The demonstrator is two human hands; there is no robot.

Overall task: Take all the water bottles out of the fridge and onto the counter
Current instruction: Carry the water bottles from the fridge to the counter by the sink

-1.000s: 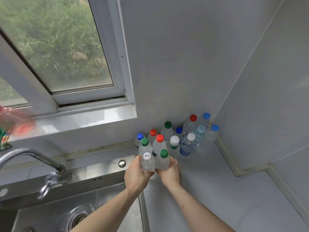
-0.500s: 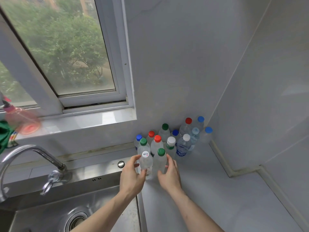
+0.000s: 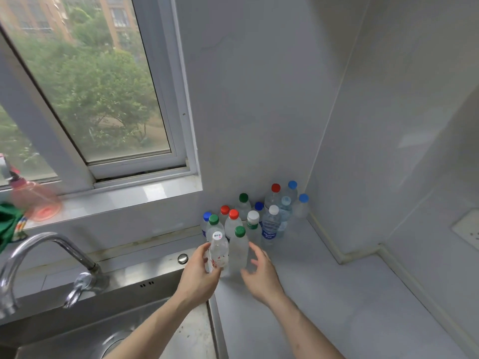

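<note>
Hands, left (image 3: 198,274) and right (image 3: 260,273), have let go, fingers spread, leaving the white-capped bottle (image 3: 219,252) and green-capped bottle (image 3: 239,248) standing at the cluster's six o'clock on the counter (image 3: 324,307).

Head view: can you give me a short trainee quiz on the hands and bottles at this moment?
1. True or false: the right hand grips the front green-capped bottle.
2. Where does the bottle cluster stand? A. in the sink; B. in the corner of the counter; C. on the windowsill.
3. Fill in: the bottle at the left hand has a ____ cap.
Key: 1 false; 2 B; 3 white.
</note>
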